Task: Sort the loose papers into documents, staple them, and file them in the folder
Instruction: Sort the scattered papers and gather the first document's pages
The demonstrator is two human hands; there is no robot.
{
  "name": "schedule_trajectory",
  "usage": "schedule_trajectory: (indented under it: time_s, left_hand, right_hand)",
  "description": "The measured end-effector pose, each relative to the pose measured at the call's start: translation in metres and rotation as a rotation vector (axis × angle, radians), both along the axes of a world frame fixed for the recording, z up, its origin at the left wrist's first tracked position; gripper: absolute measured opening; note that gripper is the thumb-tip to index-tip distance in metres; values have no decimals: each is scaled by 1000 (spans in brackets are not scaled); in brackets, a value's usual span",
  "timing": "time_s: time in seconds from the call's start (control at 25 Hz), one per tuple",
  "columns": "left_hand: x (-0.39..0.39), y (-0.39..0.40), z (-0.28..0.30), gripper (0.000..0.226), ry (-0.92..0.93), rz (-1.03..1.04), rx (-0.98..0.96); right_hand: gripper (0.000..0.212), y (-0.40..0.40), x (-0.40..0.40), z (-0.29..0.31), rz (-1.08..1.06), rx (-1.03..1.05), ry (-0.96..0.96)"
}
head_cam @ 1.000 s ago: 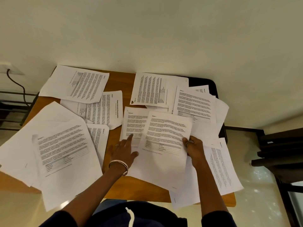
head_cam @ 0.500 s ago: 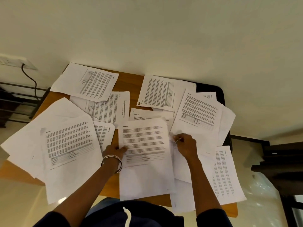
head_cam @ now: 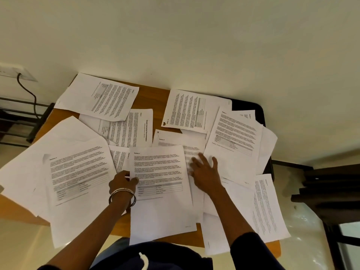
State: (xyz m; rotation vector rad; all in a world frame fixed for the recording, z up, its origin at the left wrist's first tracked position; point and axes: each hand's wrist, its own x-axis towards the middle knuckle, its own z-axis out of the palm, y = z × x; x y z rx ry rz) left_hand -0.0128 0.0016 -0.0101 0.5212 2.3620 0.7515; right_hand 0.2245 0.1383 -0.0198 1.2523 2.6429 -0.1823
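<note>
**Sorting loose pages across a crowded desk**

Covering nearly the whole desk (head_cam: 153,90), the papers (head_cam: 78,172) lie fanned and overlapping, several hanging past the edges, probably spread so that each heading can be read. A dark object (head_cam: 251,110) shows under the sheets at the far right corner; whether it is the folder cannot be told, and no stapler is in view.

At the near middle lies one sheet (head_cam: 161,191) with text and a small table, squared to the person, likely the page being checked. The left hand (head_cam: 122,182) pinches its left edge, thumb on top and fingers curled beneath, which seems to steady or lift it. The right hand (head_cam: 204,172) lies flat with fingers spread and straight on the pages just beside that sheet, holding nothing, apparently pinning or sliding them. A bangle (head_cam: 122,195) circles the left wrist.

Judging by the scatter, sorting is at an early stage; stapling and filing are not yet begun.
</note>
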Motion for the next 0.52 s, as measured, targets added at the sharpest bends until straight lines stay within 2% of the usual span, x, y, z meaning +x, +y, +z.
schedule_trajectory:
  time_s: [0.12,0.32,0.44,0.52]
  left_hand:
    - [-3,1,-1,28,-20,40,-31]
    - [2,10,-2,29,-148,-171,-21]
    - [17,16,2,29,-114,-366,-46]
    - [24,21,5,36,-87,-473,-58]
  right_hand:
    - [28,-20,15,1,55,38,111]
    - [24,15,-25,16,-211,53,435]
    - [41,42,-54,13,-125,-109,339]
    - [47,48,-62,-1,-47,-136,241]
